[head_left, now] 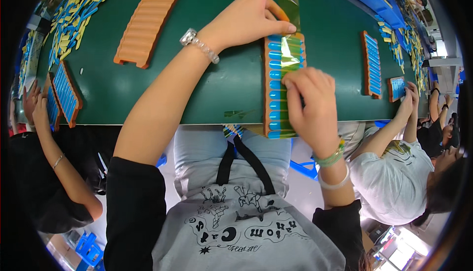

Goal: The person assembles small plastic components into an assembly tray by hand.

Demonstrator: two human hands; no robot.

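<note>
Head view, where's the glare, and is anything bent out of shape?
Head view: white glare streaks the yellow-green film between the left hand and right hand; head view: fisheye distortion curves the upper-right edge of the green table.

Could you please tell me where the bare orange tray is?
In the head view, the bare orange tray lies upper left on the green table, between the loose strips and the left hand.

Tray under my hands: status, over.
Left hand at film, by tray's far end. Right hand on film, over tray. Film lies over blue sticks. Right hand hides part of tray.
</note>
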